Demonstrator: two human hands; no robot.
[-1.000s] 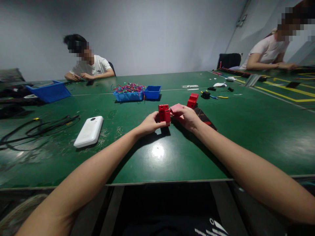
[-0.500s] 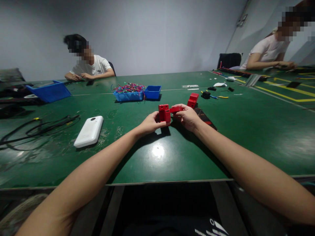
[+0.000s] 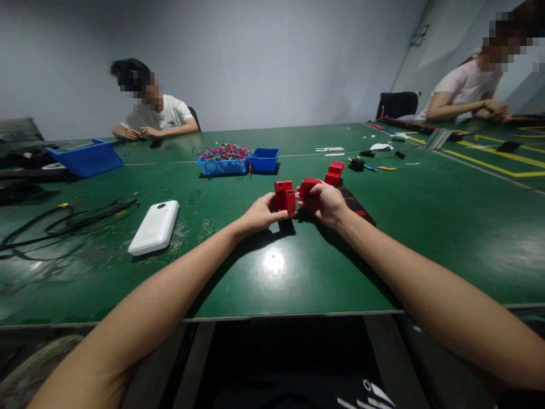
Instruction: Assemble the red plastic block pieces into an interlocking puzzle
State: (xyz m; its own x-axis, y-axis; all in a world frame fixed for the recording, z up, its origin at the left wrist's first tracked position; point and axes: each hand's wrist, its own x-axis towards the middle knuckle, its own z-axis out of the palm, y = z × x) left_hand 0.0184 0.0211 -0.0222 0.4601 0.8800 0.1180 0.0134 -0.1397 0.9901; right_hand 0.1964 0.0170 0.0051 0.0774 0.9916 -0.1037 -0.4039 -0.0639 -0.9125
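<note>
My left hand (image 3: 260,216) is closed round a red block with holes (image 3: 284,196), held upright just above the table. In the fingers of my right hand (image 3: 327,203) is a smaller red piece (image 3: 308,186), tilted and partly hidden by the fingers. A narrow gap separates the two red parts. Just beyond my right hand stands another red block (image 3: 334,172). Under and beside my right wrist lies a flat black box (image 3: 357,208) with orange marks, partly covered by the hand.
A white power bank (image 3: 154,228) and black cables (image 3: 63,224) lie to the left on the green table (image 3: 272,284). Farther back are a bin of coloured wires (image 3: 223,165), a small blue bin (image 3: 264,161) and a tilted blue bin (image 3: 87,159). Two people sit across the table.
My right hand has drawn slightly right, away from the left hand's block, and turned the red piece it holds. My left hand stays in place.
</note>
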